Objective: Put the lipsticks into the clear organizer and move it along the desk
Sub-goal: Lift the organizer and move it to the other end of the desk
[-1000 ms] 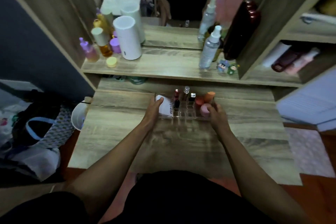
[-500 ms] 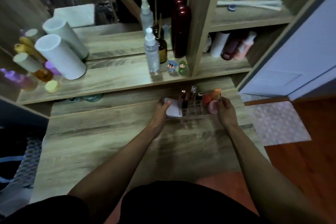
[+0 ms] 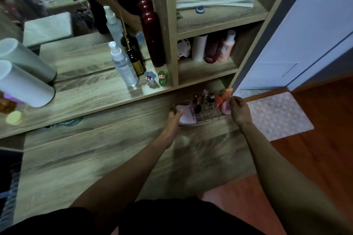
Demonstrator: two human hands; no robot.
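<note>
The clear organizer [image 3: 207,114] rests at the far right end of the wooden desk [image 3: 95,158], close under the shelf. Several lipsticks [image 3: 195,99] stand upright in its grid slots. A white compact [image 3: 185,115] lies in its left compartment, and orange and pink sponges [image 3: 219,101] fill its right end. My left hand [image 3: 174,119] grips the organizer's left end. My right hand [image 3: 239,110] holds its right end, beside the pink sponge.
On the shelf behind stand a clear spray bottle [image 3: 124,66], an amber bottle [image 3: 136,62], a tall red bottle [image 3: 151,32], two small figurines [image 3: 150,77] and a white cylinder [image 3: 24,84]. A patterned mat [image 3: 277,116] lies past the desk's right edge by a door [image 3: 305,34].
Both hands have carried the organizer to the right along the desk, from near its middle to its right end. The view has swung right with it.
</note>
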